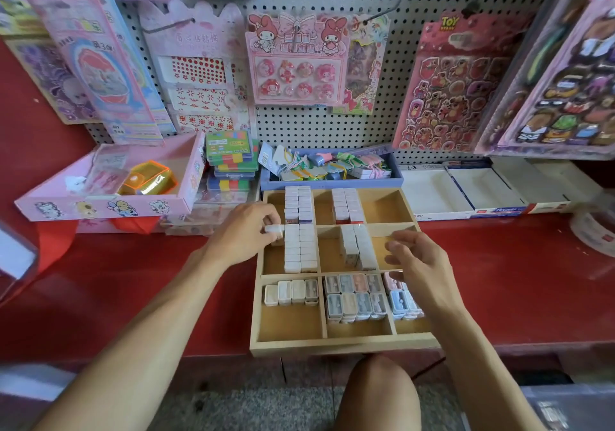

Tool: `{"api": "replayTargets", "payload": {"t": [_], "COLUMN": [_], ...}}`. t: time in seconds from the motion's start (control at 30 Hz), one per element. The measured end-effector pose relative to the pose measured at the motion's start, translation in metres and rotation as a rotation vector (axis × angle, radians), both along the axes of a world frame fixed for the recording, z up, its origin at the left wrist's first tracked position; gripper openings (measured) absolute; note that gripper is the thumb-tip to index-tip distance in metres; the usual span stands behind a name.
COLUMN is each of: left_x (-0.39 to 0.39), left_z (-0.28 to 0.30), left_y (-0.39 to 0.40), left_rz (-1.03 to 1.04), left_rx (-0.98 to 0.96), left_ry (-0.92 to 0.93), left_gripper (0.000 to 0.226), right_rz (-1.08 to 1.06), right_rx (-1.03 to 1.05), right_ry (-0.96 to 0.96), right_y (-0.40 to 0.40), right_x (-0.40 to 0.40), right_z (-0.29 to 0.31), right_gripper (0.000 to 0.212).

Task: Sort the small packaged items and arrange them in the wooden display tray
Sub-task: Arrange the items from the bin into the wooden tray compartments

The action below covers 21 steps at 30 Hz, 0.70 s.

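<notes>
While a person's left hand pinches a small white packet at the wooden display tray's left edge, right hand hovering over middle compartments, fingers loosely curled, empty.

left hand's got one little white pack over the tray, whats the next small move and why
Probably set the small white pack pinched in the left hand down into the gap left of the white stacks in the wooden tray's middle-left compartment. It already hangs at that compartment's far left corner, and the right hand hovers empty.
</notes>
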<state>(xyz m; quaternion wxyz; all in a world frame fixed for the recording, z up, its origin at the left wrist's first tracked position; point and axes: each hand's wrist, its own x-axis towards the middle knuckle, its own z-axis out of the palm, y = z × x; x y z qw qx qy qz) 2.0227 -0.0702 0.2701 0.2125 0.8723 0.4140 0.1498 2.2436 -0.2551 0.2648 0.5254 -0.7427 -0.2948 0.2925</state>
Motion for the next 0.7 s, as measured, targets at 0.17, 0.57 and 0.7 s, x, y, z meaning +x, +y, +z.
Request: {"api": "replayTargets", "payload": {"t": [0.17,0.57,0.7], "left_x": [0.008,0.006,0.001], "left_z": [-0.015,-0.005,0.008], "left_y": [-0.001,-0.008,-0.017], "left_rz": [-0.032,-0.015,0.052], "left_rx": [0.089,0.043,0.046], "left_ry": [0.027,0.145,0.101], "left_gripper": [0.022,0.033,0.029], "right_rz": [-0.045,-0.107,-0.125], "right_rx": [0.056,0.105,0.118], "right_ry": [0.022,0.084,0.067], "right_y": [0.002,-0.007,-0.017], "right_x": [0.001,-0.005,-0.006], "right_z": [0.002,0.009,0.017], "right_gripper": [0.02,0.02,0.018]}}
